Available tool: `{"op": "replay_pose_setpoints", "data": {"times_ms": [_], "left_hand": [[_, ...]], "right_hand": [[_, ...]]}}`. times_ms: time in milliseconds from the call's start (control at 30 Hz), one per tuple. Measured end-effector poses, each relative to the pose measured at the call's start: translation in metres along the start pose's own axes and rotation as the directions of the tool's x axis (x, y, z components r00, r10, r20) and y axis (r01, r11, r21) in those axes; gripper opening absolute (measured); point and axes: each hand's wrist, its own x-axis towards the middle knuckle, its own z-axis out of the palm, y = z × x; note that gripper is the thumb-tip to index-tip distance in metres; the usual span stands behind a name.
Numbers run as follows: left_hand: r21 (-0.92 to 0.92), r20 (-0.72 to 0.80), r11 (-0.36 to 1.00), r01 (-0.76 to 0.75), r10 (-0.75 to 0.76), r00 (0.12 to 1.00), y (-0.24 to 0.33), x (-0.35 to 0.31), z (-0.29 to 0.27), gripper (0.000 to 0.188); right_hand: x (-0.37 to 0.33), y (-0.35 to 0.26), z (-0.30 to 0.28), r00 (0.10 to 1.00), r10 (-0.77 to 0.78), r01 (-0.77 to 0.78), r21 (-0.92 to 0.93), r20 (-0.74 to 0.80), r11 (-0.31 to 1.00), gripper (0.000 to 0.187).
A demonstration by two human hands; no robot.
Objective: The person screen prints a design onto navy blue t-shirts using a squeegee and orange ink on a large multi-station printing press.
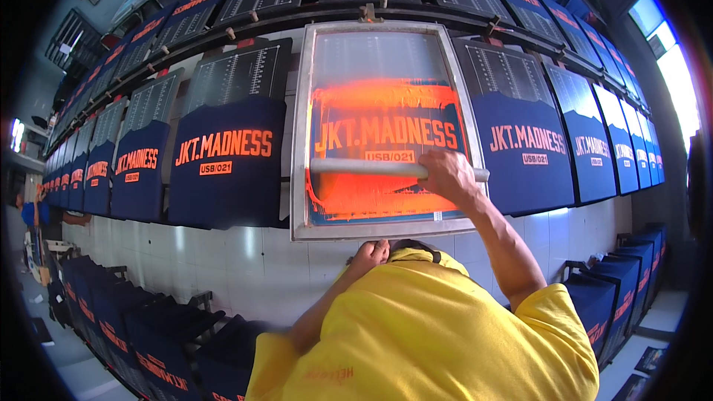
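A screen printing frame (pixel 299 178) with a pale metal rim lies in front of me over one of the printing boards. Bright orange ink (pixel 364 189) is smeared across its mesh, and orange lettering shows through the middle. Across the lower half of the mesh lies a squeegee (pixel 356 168) with a long grey handle. My right hand (pixel 449 176) is wrapped round that handle, right of its middle. Close to my body, just below the frame's near edge, my left hand (pixel 371 255) is closed with curled fingers. What it holds, if anything, is hidden.
Navy shirts with orange prints lie on boards on both sides, a left shirt (pixel 226 178) and a right shirt (pixel 523 171) nearest. A dark rail (pixel 282 21) runs behind the frame, with another row of shirts beyond. More printed shirts (pixel 141 327) stand behind me, across a pale tiled floor (pixel 223 252).
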Motion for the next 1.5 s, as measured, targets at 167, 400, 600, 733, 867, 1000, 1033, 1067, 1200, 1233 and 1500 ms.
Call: {"op": "replay_pose_setpoints", "data": {"times_ms": [167,400,600,733,867,1000,1033,1067,1200,1233,1500], "left_hand": [[-0.047,0.012,0.995,0.087,-0.087,0.996,0.004,0.001,-0.001,0.045],[-0.181,0.049,0.964,0.194,-0.189,0.981,-0.003,0.004,-0.007,0.038],[-0.251,0.131,0.887,0.388,-0.366,0.922,0.021,0.005,-0.01,0.034],[-0.465,0.259,0.741,0.484,-0.409,0.875,0.027,0.003,-0.015,0.027],[-0.623,0.336,0.603,0.499,-0.37,0.866,0.012,0.008,-0.023,0.011],[-0.602,0.266,0.641,0.476,-0.401,0.877,0.02,0.007,-0.016,0.011],[-0.576,0.255,0.669,0.469,-0.398,0.881,0.023,0.007,-0.014,0.013],[-0.546,0.246,0.696,0.467,-0.399,0.883,0.025,0.007,-0.013,0.017],[-0.61,0.31,0.599,0.519,-0.422,0.852,0.03,0.011,-0.016,0.015],[-0.624,0.319,0.582,0.521,-0.42,0.85,0.025,0.009,-0.017,0.013],[-0.646,0.336,0.516,0.562,-0.47,0.817,0.02,0.011,-0.022,0.014]], "right_hand": [[-0.064,-0.025,0.029,0.983,-0.074,0.066,-0.057,-0.165,0.996,0.024],[-0.067,-0.026,0.039,0.991,-0.034,0.032,-0.016,-0.132,0.999,0.028],[-0.04,-0.009,0.012,0.995,-0.005,0.012,0.063,-0.1,0.998,0.025],[-0.046,-0.009,0.009,0.978,-0.039,0.055,0.073,-0.205,0.996,0.024],[-0.072,-0.027,0.018,0.991,-0.054,0.064,0.076,-0.12,0.995,0.03],[-0.091,-0.029,0.045,0.977,-0.085,0.077,-0.047,-0.196,0.996,0.032],[-0.088,-0.027,0.048,0.975,-0.082,0.071,-0.061,-0.205,0.996,0.032],[-0.086,-0.027,0.047,0.974,-0.072,0.058,-0.072,-0.215,0.996,0.032],[-0.061,-0.013,0.047,0.971,-0.055,0.047,-0.04,-0.234,0.998,0.023],[-0.064,-0.014,0.045,0.974,-0.053,0.046,-0.038,-0.22,0.998,0.023],[-0.082,-0.023,0.053,0.972,-0.078,0.066,-0.064,-0.222,0.996,0.023]]}}
